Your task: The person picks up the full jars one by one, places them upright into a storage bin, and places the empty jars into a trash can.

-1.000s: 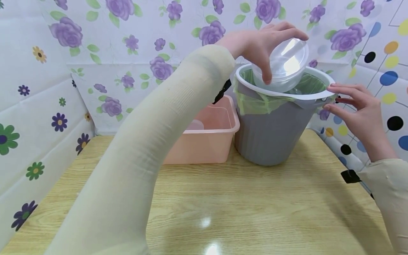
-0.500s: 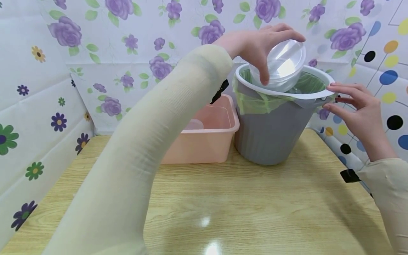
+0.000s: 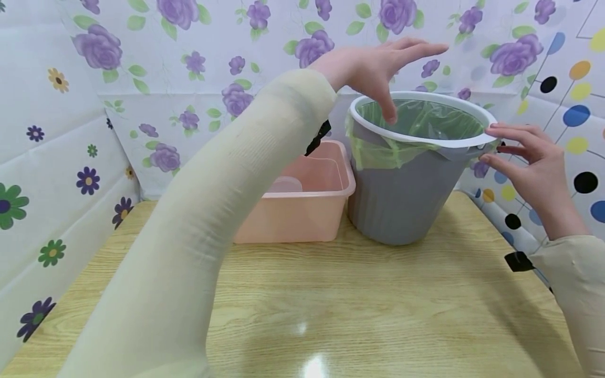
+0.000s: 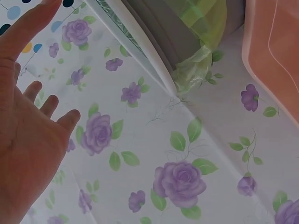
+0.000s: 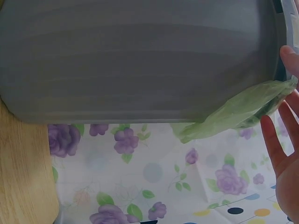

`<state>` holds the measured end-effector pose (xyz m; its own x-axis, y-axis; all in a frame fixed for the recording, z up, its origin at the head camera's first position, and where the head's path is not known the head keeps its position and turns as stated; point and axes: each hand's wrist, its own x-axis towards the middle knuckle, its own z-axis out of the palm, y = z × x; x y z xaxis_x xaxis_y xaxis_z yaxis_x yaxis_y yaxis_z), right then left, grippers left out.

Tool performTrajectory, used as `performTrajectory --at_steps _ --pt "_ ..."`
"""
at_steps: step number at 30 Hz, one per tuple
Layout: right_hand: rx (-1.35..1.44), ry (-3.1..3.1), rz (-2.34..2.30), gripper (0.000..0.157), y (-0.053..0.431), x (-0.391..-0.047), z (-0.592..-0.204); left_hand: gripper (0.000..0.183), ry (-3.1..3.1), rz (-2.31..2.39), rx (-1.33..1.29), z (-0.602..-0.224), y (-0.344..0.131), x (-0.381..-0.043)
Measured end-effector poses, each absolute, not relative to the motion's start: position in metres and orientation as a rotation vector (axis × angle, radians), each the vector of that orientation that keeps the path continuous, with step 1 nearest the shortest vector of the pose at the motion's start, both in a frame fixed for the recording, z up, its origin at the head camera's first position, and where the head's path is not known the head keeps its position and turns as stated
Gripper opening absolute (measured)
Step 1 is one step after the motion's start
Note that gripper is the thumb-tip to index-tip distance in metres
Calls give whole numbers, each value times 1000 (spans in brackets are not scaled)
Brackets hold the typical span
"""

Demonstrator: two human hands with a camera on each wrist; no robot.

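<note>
A grey trash can [image 3: 397, 199] stands tilted on the table, its white rim ring [image 3: 472, 140] holding a translucent green bin liner [image 3: 385, 155]. Above the left part of its mouth is my left hand [image 3: 373, 68], fingers spread and nothing in them. In the left wrist view, that hand's palm and fingers [image 4: 32, 135] show beside the rim. My right hand [image 3: 539, 163] holds the can at the right side of the rim, thumb below and fingers along the edge. The right wrist view shows the thumb [image 5: 290, 60] against the rim. The can's bottom inside is hidden.
A pink plastic basin [image 3: 302, 218] stands left of the can, partly behind my left sleeve, with a pale translucent item [image 3: 287, 185] inside. The wooden table [image 3: 359, 299] meets flower-printed cloth at the back and left, and a dotted cloth [image 3: 567, 157] on the right.
My left hand has let go of the clear plastic bowl, which is out of sight now, and its fingers have spread. The right hand stays at the rim.
</note>
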<state>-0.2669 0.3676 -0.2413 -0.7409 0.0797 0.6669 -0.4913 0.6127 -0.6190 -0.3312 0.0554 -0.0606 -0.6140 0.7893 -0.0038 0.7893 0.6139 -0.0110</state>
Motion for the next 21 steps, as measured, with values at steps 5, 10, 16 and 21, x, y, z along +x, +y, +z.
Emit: performTrajectory --at_steps 5,10,16,21 --pt "320 -2172 1094 46 368 -268 -242 119 -2844 -6 -1397 -65 52 -331" --pt "313 -2175 1089 46 368 -267 -243 118 -2847 -14 -1436 -66 51 -330" --pt "300 -2174 1105 47 365 -265 -242 117 -2837 -13 -1460 -65 50 -328" --pt "327 -2150 1106 48 360 -265 -244 115 -2830 11 -1479 -67 42 -328"
